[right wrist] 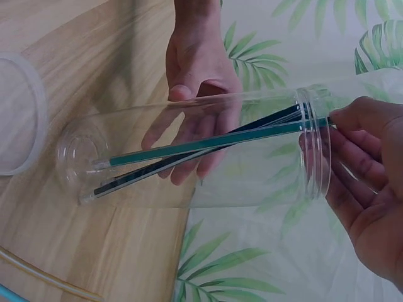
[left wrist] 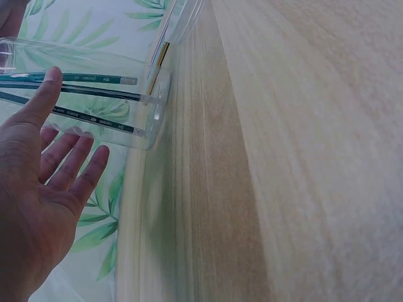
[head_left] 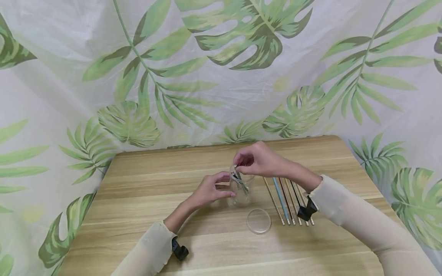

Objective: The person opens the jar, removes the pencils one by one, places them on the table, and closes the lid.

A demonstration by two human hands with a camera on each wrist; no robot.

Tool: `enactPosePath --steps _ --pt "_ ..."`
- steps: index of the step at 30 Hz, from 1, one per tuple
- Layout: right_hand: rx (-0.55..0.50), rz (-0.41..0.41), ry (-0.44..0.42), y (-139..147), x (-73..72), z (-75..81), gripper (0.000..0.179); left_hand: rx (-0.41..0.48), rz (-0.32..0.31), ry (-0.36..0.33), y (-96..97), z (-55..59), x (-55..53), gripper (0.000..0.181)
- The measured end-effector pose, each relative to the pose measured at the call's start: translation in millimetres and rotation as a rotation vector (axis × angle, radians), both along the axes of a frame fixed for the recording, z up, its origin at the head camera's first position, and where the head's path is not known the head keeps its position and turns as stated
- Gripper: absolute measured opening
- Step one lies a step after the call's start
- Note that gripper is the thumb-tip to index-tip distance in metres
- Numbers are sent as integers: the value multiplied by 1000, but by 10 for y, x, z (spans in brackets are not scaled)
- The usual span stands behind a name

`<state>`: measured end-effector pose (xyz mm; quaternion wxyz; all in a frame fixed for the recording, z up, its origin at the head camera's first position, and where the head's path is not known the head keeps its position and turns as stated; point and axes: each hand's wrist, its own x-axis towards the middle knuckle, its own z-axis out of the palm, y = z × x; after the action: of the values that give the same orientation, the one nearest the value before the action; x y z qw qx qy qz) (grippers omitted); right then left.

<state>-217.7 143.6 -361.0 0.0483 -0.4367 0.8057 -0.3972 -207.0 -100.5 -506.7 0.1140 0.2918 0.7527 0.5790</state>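
Note:
A clear plastic jar (head_left: 239, 197) stands upright on the wooden table with its mouth uncovered. Inside it lean a green pencil (right wrist: 201, 146) and dark pencils (left wrist: 101, 120), their lower ends near the jar's bottom. My left hand (head_left: 211, 189) holds the jar from the left, thumb on the near side and fingers spread behind. At the threaded mouth, my right hand (head_left: 259, 160) pinches the upper end of the green pencil between thumb and fingers.
Right of the jar, several pencils (head_left: 281, 199) lie side by side, one of them blue, partly under my right forearm. A round clear lid (head_left: 248, 223) lies flat in front of the jar. A leaf-print cloth (head_left: 193, 88) hangs behind the table (head_left: 145, 188).

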Motion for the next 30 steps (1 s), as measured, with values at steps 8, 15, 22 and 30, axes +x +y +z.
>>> enactPosePath --steps 8,15,22,30 --pt "-167 -88 -150 39 7 -48 10 4 8 -7 -4 -5 7 58" --pt "-312 -205 -278 111 -11 -75 13 -5 13 -8 -1 6 18 59" --pt "-485 -238 -417 181 -55 -113 16 3 15 -14 5 -2 16 59" --pt "-623 -220 -492 223 -99 -160 9 -7 18 -6 1 -6 11 61"
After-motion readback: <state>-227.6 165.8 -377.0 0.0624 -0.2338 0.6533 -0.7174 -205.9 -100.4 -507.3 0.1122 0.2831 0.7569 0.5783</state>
